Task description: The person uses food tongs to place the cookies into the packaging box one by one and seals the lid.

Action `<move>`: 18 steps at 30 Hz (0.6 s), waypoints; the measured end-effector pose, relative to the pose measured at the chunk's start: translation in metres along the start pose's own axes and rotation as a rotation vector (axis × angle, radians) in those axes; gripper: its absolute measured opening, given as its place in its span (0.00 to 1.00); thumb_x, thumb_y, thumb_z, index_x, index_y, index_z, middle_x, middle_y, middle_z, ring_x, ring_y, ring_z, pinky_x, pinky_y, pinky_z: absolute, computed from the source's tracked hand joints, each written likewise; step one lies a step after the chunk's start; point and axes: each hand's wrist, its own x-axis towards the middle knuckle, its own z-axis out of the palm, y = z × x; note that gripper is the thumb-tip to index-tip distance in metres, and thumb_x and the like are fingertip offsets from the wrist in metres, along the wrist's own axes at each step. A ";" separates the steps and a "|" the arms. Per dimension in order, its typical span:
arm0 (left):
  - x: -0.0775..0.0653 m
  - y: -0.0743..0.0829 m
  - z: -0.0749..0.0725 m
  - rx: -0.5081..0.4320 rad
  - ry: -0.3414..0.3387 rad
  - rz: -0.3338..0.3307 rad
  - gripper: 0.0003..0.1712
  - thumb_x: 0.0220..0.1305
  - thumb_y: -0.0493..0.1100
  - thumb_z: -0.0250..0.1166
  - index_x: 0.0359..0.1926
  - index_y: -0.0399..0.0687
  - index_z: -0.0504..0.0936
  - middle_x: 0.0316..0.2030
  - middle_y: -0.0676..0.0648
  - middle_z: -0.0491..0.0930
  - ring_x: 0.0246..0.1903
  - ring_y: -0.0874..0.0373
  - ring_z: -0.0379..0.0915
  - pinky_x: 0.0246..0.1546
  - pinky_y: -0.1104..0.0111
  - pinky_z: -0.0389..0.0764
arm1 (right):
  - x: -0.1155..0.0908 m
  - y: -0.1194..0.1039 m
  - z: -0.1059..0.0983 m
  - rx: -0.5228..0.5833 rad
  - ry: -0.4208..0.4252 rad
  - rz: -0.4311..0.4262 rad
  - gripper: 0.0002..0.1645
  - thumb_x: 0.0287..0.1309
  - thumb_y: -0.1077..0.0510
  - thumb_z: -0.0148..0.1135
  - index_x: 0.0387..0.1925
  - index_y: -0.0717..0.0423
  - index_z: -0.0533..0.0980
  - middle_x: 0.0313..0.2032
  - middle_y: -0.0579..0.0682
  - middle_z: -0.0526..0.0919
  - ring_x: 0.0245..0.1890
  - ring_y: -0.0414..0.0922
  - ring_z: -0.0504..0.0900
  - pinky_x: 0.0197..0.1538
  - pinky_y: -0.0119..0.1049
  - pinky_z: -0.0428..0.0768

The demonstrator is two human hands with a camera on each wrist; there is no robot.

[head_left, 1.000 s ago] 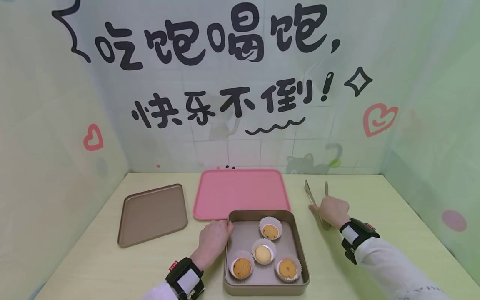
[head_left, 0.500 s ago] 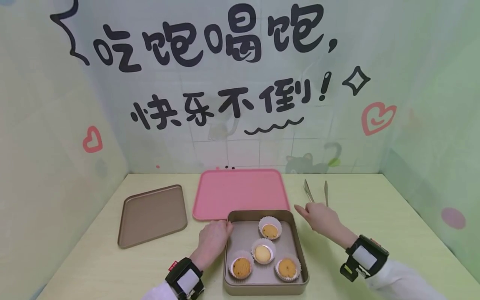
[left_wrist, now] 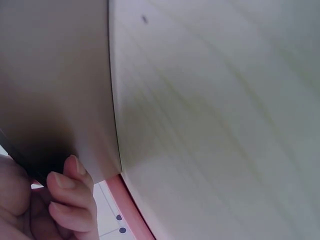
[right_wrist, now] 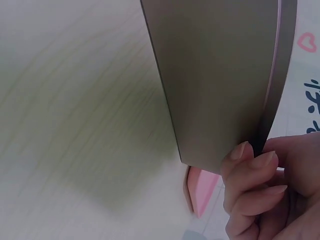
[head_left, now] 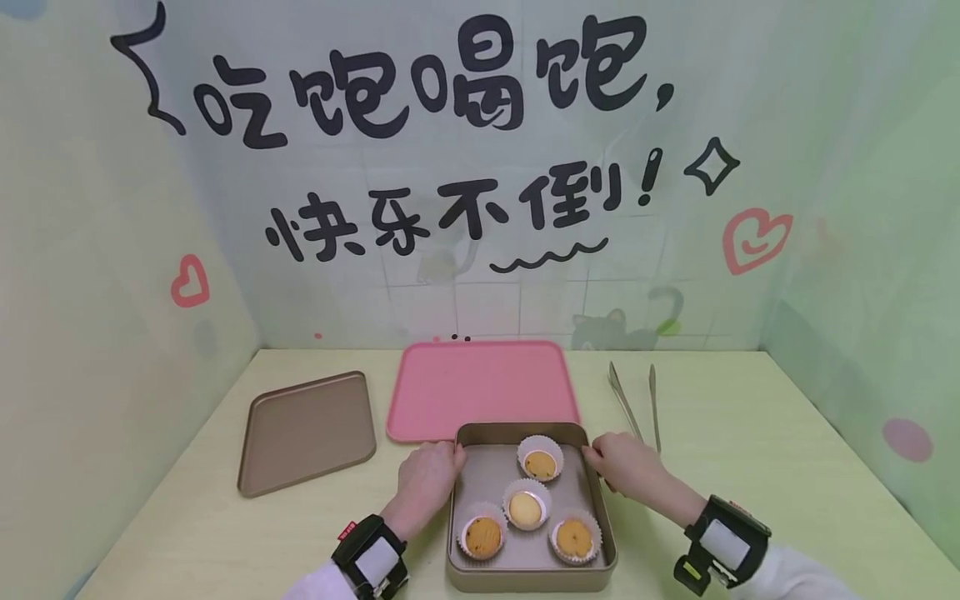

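A deep bronze baking pan stands on the table in the head view, holding several round cookies in white paper cups. At its far left corner my left hand grips the side wall. The right hand pinches the opposite wall near the far right corner. In the left wrist view, curled fingers lie against the pan's outer wall, with the thumb over the rim. The right wrist view shows the same kind of hold, fingers on the outside wall.
Behind the pan lies a pink tray, close to its back edge. A shallow brown tray sits at the left. Metal tongs lie right of the pan, partly behind the right hand. A printed cloth closes off the back.
My right hand has let go of the tongs, leaving them on the table, and moved left to take the pan's right wall. The left hand has kept its grip.
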 end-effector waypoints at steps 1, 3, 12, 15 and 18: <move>0.000 -0.001 0.000 -0.008 0.003 0.004 0.21 0.67 0.40 0.56 0.15 0.46 0.68 0.13 0.48 0.65 0.14 0.53 0.68 0.13 0.58 0.70 | 0.000 0.000 0.001 -0.001 -0.001 0.000 0.21 0.64 0.60 0.54 0.14 0.53 0.67 0.07 0.42 0.65 0.08 0.38 0.64 0.17 0.31 0.61; 0.000 -0.002 0.000 -0.019 0.005 0.017 0.21 0.67 0.40 0.56 0.15 0.47 0.67 0.13 0.49 0.64 0.14 0.54 0.67 0.12 0.59 0.69 | 0.001 -0.001 0.002 -0.004 0.004 -0.002 0.20 0.62 0.62 0.53 0.13 0.53 0.67 0.07 0.43 0.65 0.09 0.38 0.64 0.17 0.31 0.61; 0.004 -0.031 -0.020 -0.183 -0.130 -0.051 0.30 0.75 0.54 0.47 0.13 0.50 0.61 0.11 0.55 0.56 0.12 0.62 0.54 0.14 0.69 0.57 | 0.003 -0.005 0.005 -0.037 0.034 -0.010 0.19 0.57 0.64 0.54 0.11 0.52 0.66 0.07 0.42 0.65 0.08 0.38 0.65 0.17 0.31 0.61; 0.006 -0.055 -0.037 -0.161 -0.113 -0.068 0.31 0.76 0.52 0.46 0.13 0.49 0.60 0.11 0.54 0.57 0.12 0.61 0.55 0.17 0.67 0.61 | 0.003 -0.005 0.005 -0.027 0.035 -0.011 0.19 0.56 0.64 0.54 0.11 0.53 0.66 0.08 0.43 0.65 0.08 0.38 0.65 0.17 0.31 0.61; 0.006 -0.085 -0.056 -0.110 -0.102 -0.116 0.31 0.77 0.51 0.46 0.13 0.47 0.63 0.12 0.52 0.61 0.13 0.58 0.62 0.19 0.64 0.66 | 0.002 -0.005 0.005 -0.024 0.036 -0.005 0.19 0.56 0.64 0.53 0.11 0.53 0.66 0.08 0.44 0.65 0.09 0.39 0.65 0.17 0.31 0.60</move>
